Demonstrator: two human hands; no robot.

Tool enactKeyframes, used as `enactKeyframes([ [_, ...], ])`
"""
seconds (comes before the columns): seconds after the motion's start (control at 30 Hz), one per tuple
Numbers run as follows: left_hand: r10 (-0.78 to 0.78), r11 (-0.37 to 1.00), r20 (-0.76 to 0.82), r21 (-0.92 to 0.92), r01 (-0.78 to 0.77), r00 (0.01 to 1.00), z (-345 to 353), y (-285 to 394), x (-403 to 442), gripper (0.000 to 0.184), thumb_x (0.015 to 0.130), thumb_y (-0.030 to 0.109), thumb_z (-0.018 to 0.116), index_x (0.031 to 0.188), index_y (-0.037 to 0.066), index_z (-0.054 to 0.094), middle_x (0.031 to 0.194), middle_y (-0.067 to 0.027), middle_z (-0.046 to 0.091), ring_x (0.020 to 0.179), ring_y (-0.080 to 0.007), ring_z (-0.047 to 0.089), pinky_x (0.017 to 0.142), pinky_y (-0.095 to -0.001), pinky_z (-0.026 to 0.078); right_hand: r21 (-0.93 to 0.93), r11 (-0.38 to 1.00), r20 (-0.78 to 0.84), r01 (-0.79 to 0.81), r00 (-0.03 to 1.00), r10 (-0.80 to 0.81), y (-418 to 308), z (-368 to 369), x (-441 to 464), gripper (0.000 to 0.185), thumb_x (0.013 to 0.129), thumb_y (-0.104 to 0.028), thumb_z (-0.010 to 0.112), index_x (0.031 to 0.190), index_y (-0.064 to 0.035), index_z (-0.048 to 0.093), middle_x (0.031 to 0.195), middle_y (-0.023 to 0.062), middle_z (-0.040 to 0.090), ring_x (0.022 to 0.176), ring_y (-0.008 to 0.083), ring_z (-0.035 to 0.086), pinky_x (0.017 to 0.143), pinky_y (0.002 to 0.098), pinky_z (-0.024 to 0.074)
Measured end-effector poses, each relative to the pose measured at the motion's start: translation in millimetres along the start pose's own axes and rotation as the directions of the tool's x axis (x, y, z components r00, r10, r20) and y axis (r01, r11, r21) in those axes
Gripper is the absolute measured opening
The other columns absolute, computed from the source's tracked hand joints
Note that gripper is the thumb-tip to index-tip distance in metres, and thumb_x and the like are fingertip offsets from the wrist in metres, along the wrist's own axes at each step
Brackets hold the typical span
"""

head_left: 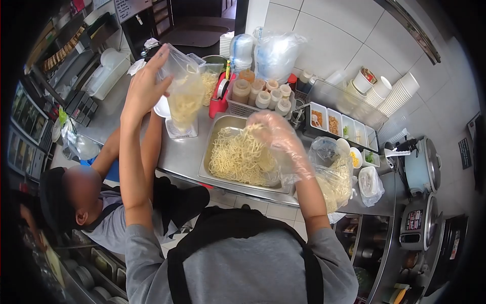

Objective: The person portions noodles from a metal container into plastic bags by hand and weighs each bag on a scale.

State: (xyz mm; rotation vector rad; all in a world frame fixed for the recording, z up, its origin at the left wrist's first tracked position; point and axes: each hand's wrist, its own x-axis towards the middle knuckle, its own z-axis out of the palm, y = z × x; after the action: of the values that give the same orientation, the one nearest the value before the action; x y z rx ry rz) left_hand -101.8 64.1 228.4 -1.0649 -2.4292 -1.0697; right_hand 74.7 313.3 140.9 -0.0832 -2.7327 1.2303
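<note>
My left hand [148, 81] holds the upper edge of a clear plastic bag [183, 93] with pale noodles in its lower part. The bag stands upright over a small white scale [182, 130]. My right hand [271, 133] wears a clear plastic glove and is closed around a clump of noodles [251, 136] at the right side of a metal tray [203, 169]. Loose noodles [233, 157] fill much of that tray. To the right of my gloved hand sits another clear bag of noodles [336, 185].
Sauce bottles [260, 93] stand in a basket behind the tray, beside a red tape dispenser [219, 99]. Topping containers [334, 124], stacked paper cups [400, 93] and a cooker [425, 164] are at the right. A co-worker in a black cap [53, 195] is close on my left.
</note>
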Motion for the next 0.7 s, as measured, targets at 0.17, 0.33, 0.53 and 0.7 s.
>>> enactKeyframes([
  [0.17, 0.056, 0.838, 0.401, -0.517, 0.175, 0.914, 18.9, 13.6, -27.1, 0.068, 0.072, -0.012, 0.05, 0.138, 0.001, 0.037, 0.137, -0.014, 0.043, 0.063, -0.0124, 0.065, 0.055, -0.0215, 0.053, -0.011, 0.981, -0.003, 0.194, 0.981, -0.194, -2.2, -13.5, 14.6, 0.018, 0.074, -0.012, 0.065, 0.09, -0.0049, 0.064, 0.094, 0.0102, 0.06, 0.093, 0.0234, 0.059, 0.084, 0.0337, 0.0441],
  [0.33, -0.003, 0.54, 0.59, -0.679, 0.498, 0.808, 50.8, 3.7, -54.9, 0.071, 0.068, -0.013, 0.051, 0.137, -0.002, 0.037, 0.123, -0.0141, 0.053, 0.056, -0.0088, 0.06, 0.057, -0.0223, 0.052, 0.301, 0.911, -0.289, 0.282, 0.937, -0.195, -11.7, -26.4, 22.8, 0.017, 0.074, -0.01, 0.07, 0.09, -0.0066, 0.065, 0.09, 0.0043, 0.061, 0.094, 0.0148, 0.058, 0.086, 0.0322, 0.0458],
  [0.53, -0.045, 0.428, 0.596, -0.714, 0.554, 0.802, 78.1, -5.6, -69.2, 0.071, 0.069, -0.012, 0.052, 0.138, -0.004, 0.033, 0.111, -0.0131, 0.057, 0.054, -0.0087, 0.058, 0.062, -0.0258, 0.053, 0.542, 0.773, -0.323, 0.33, 0.931, -0.171, -55.2, -68.9, 34.2, 0.012, 0.079, -0.009, 0.067, 0.089, -0.0053, 0.065, 0.091, 0.0047, 0.064, 0.087, 0.0144, 0.061, 0.08, 0.0295, 0.0488],
  [0.7, -0.11, 0.392, 0.572, -0.727, 0.564, 0.813, 83.2, 2.8, -70.9, 0.071, 0.07, -0.011, 0.053, 0.138, -0.002, 0.033, 0.112, -0.0094, 0.057, 0.053, -0.0055, 0.055, 0.066, -0.0277, 0.055, 0.33, 0.736, -0.34, 0.591, 0.802, -0.491, -84.6, -107.9, 54.2, 0.017, 0.08, -0.01, 0.065, 0.094, -0.0011, 0.065, 0.091, 0.0065, 0.065, 0.088, 0.0135, 0.061, 0.078, 0.0281, 0.0474],
])
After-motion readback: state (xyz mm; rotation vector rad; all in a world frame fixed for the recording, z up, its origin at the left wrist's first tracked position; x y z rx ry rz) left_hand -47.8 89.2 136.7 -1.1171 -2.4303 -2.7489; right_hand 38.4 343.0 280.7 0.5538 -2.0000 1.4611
